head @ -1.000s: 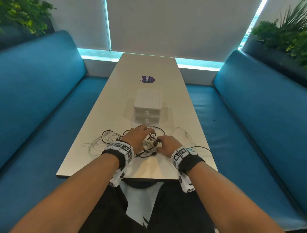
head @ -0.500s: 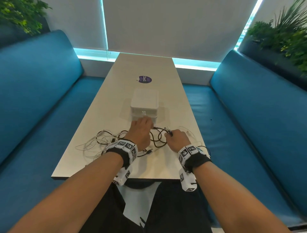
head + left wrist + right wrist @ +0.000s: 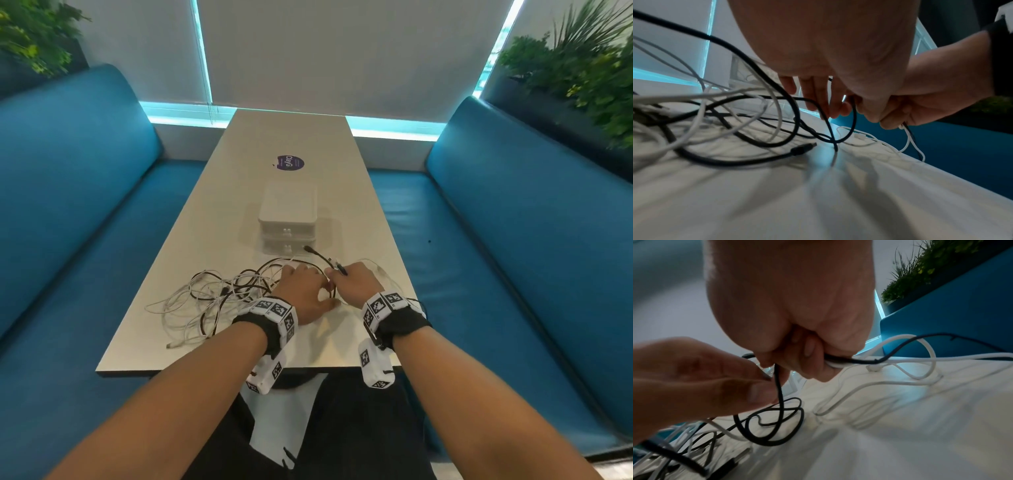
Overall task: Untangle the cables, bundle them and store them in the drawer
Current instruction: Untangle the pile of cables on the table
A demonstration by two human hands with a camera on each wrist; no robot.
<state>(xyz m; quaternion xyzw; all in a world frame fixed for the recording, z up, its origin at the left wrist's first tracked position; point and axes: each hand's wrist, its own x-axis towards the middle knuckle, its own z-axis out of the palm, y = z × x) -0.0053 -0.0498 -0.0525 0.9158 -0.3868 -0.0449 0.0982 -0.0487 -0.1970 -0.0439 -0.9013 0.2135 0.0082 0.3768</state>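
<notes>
A tangle of black and white cables (image 3: pixel 212 294) lies on the near left part of the table (image 3: pixel 239 212). Behind it stands a white two-drawer box (image 3: pixel 287 212) with both drawers closed. My left hand (image 3: pixel 308 287) pinches a black cable (image 3: pixel 779 395) between thumb and fingers, as the right wrist view shows. Just to its right, my right hand (image 3: pixel 346 279) is curled round the same black cable and a white cable (image 3: pixel 900 360). A black plug end (image 3: pixel 308 249) sticks out towards the box. Another black USB plug (image 3: pixel 803 147) lies loose on the table.
Blue benches (image 3: pixel 85 205) (image 3: pixel 531 222) flank the long table. A purple sticker (image 3: pixel 290 162) lies beyond the box. Thin white cable loops (image 3: pixel 387 274) trail to the table's right edge. Plants (image 3: pixel 582 68) stand behind the benches.
My left hand came back from near the drawer box to beside my right hand. A black plug end now pokes out above my right hand towards the box.
</notes>
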